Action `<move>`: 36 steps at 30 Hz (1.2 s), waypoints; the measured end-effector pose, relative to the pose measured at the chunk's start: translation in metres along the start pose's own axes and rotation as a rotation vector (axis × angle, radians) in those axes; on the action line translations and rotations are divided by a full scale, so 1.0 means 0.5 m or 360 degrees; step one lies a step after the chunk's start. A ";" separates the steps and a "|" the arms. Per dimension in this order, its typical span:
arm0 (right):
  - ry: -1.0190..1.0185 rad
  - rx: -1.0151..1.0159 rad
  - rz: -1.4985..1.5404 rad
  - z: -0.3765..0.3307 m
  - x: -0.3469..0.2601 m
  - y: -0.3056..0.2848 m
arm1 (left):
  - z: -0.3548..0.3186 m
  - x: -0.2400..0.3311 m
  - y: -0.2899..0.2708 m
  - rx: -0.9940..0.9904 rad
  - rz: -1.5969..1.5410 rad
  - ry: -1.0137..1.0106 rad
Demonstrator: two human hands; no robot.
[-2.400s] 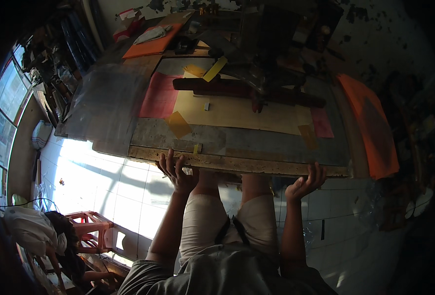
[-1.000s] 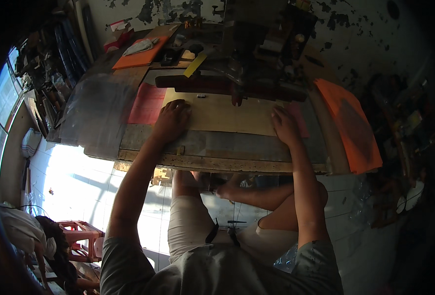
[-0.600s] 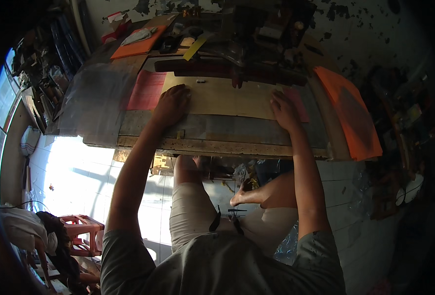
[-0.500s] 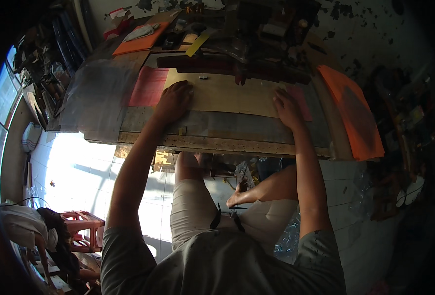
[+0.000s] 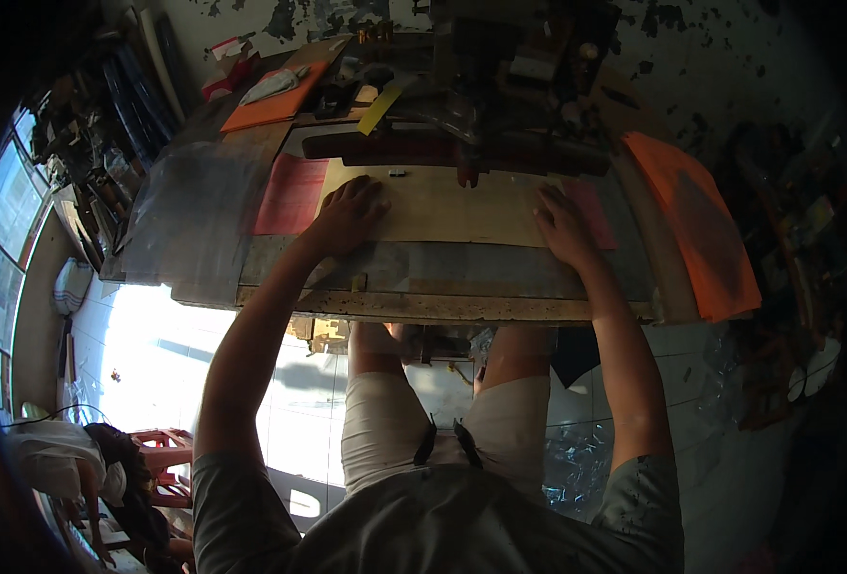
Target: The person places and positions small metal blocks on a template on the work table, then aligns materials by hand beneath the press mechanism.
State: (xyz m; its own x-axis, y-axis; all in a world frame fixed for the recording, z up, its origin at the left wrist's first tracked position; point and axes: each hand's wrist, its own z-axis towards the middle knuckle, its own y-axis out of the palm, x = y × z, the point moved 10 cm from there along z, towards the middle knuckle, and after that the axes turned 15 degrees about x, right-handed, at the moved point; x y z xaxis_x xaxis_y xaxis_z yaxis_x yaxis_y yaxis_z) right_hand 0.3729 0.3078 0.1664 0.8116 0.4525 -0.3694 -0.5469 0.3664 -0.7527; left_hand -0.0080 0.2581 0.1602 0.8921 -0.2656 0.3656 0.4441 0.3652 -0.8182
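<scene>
A long pale-yellow sheet (image 5: 457, 212) lies across the table top, with a pinkish-red sheet (image 5: 289, 197) showing past both of its ends. My left hand (image 5: 350, 216) rests palm down on the left end of the yellow sheet, fingers spread. On its right end lies my right hand (image 5: 562, 226), fingers stretched forward and grasping nothing. Just beyond the hands a dark machine bar (image 5: 385, 150) spans the sheet, with a reddish fitting (image 5: 468, 172) at its middle. A small metallic piece (image 5: 398, 173) sits near the sheet's far edge.
Orange sheets (image 5: 677, 215) lie on the table's right side. Clear plastic sheeting (image 5: 189, 215) covers the left; behind it is an orange stack (image 5: 261, 107). The wooden front edge (image 5: 443, 306) is close to my knees. Another person (image 5: 65, 459) is at lower left, near a red stool (image 5: 165, 459).
The view has tilted, so the table sits lower in the picture. My right leg has moved from bent sideways to pointing forward under the table. Both hands stay on the sheet.
</scene>
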 end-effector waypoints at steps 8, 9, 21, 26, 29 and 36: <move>-0.0115 -0.0125 -0.0150 0.029 0.015 0.032 | 0.061 0.000 0.039 0.0187 0.0078 -0.0029; -0.0044 -0.0138 -0.0180 0.032 0.019 0.035 | 0.058 -0.004 0.034 0.0245 0.0115 -0.0032; -0.0026 -0.0092 0.0077 0.042 0.004 0.016 | 0.070 0.000 0.006 0.0301 -0.0069 -0.0019; 0.0065 -0.0141 0.0181 0.041 0.013 0.019 | 0.061 0.020 0.002 0.0383 -0.0038 0.0062; 0.0047 -0.0130 0.0198 0.043 0.014 0.016 | 0.062 0.025 -0.007 0.0437 -0.0036 0.0083; 0.0100 -0.0161 0.0294 0.045 0.007 0.020 | 0.062 0.015 0.005 0.0363 0.0015 0.0163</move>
State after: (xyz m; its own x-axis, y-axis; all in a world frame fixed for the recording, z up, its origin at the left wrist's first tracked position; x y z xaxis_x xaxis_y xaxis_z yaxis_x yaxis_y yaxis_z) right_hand 0.3657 0.3312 0.1699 0.7127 0.4515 -0.5369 -0.6665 0.1972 -0.7190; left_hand 0.0026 0.2848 0.1746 0.8883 -0.3460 0.3019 0.4534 0.5570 -0.6959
